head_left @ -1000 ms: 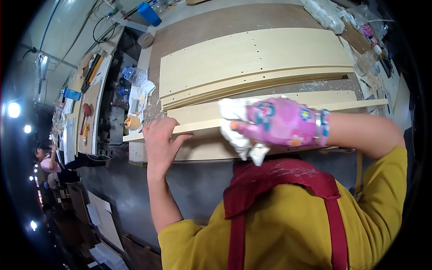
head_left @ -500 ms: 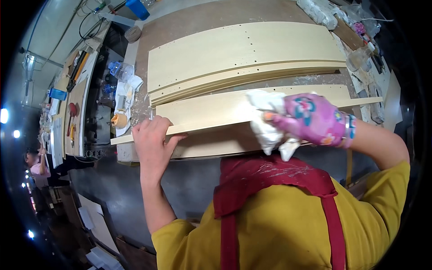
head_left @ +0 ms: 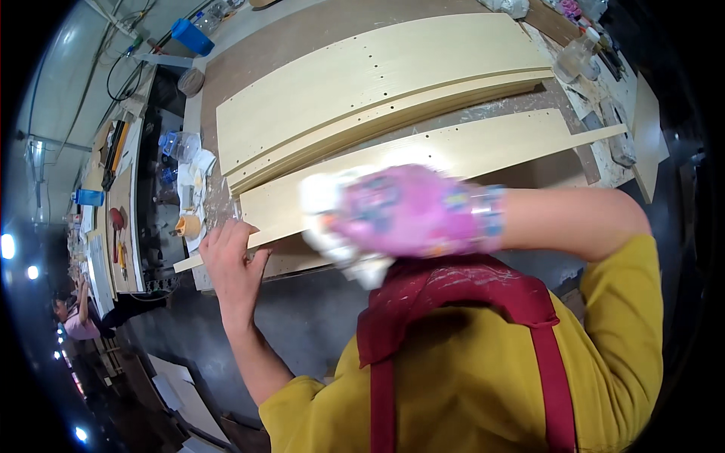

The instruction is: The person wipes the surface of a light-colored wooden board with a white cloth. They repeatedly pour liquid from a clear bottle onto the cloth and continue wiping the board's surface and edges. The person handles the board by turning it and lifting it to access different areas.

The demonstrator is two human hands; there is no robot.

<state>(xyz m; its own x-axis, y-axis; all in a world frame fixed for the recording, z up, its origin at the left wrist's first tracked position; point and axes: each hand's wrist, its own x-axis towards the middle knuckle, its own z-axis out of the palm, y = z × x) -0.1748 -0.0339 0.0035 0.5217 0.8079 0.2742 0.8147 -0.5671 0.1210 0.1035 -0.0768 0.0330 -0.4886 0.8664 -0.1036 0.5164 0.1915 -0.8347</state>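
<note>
My bare left hand (head_left: pixel 232 264) grips the left end of a long, narrow pale wooden board (head_left: pixel 600 136), fingers over its far side and thumb on the near side. My right hand (head_left: pixel 411 211), in a pink-purple flowered glove and smeared by motion, holds a crumpled white cloth (head_left: pixel 321 200) against the board's left half. Hand and cloth hide the middle of the board. Just behind it lies a pale panel (head_left: pixel 521 140) with small holes.
A stack of pale drilled panels (head_left: pixel 445 57) lies farther back on the brown worktable (head_left: pixel 249 57). Clear bottles (head_left: pixel 578 57) and tools crowd the right edge. At left are an orange tape roll (head_left: pixel 188 226), rags and a blue-capped jug (head_left: pixel 180 145). Another person (head_left: pixel 79 321) is far left.
My right hand has swept the cloth leftward along the board, toward my left hand. My left hand keeps its grip at the left end. The whole view has shifted a little.
</note>
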